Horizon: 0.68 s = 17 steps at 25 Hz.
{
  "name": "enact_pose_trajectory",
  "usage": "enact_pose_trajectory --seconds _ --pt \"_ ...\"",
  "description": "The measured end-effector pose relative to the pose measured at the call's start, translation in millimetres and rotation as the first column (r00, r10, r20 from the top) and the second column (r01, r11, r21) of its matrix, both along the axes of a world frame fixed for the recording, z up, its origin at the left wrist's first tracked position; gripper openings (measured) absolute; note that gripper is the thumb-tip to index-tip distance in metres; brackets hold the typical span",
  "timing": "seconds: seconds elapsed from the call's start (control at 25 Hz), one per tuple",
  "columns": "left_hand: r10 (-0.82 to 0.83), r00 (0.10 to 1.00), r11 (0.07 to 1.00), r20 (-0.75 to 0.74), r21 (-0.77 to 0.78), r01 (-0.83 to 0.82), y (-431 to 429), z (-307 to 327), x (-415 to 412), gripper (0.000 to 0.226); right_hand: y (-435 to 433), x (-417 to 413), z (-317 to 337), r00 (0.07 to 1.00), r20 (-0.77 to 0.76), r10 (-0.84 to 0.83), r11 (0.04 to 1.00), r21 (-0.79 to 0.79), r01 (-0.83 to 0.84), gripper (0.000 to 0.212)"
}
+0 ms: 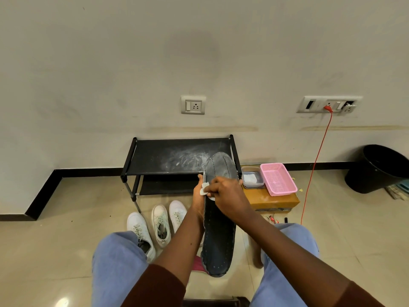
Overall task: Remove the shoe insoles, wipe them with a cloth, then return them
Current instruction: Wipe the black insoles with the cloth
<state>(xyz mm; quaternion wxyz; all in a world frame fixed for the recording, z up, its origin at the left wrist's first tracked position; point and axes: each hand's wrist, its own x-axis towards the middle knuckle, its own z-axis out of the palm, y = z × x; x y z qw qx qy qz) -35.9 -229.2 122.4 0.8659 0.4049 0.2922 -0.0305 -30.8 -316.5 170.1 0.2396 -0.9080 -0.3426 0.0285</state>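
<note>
Dark insole [219, 240] held up above the floor between the person's knees, toe end up and away, heel end low near the lap. Left hand [197, 197] wraps it from behind at the upper part, thumb on the left edge; grip closed round the insole. Right hand [230, 199] lies across the insole face, fingers curled, grip pinching a small white cloth [204, 189] against the insole's left edge. Three white sneakers [160, 222] on the floor left of the insole, in front of the black shoe rack [177, 156]. Pink basket [277, 179] and clear container [253, 179] on a cardboard box [272, 201] to the right.
</note>
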Motion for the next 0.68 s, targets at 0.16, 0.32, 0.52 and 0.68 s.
enact_pose_trajectory --seconds 0.16,0.32,0.52,0.68 --pt "-0.024 1.0 0.999 -0.001 0.043 0.024 -4.4 6.5 -4.3 0.034 6.3 9.2 -6.1 0.993 0.118 -0.003 1.0 -0.008 0.003 0.024" --pt "0.064 0.996 0.98 0.059 -0.195 -0.052 -7.7 16.4 -6.5 0.049 12.7 24.3 -3.5 0.985 0.17 -0.03 0.999 0.016 0.028 0.025" --pt "0.114 0.992 0.957 0.052 -0.274 -0.095 -11.7 16.2 -5.7 0.044 12.4 24.6 -6.2 0.986 0.155 -0.055 0.998 0.046 0.048 0.028" --pt "-0.018 0.999 0.995 0.027 0.103 0.015 -7.9 12.0 -7.9 0.048 4.3 13.0 -13.3 0.995 0.087 -0.046 0.998 0.049 0.041 0.031"
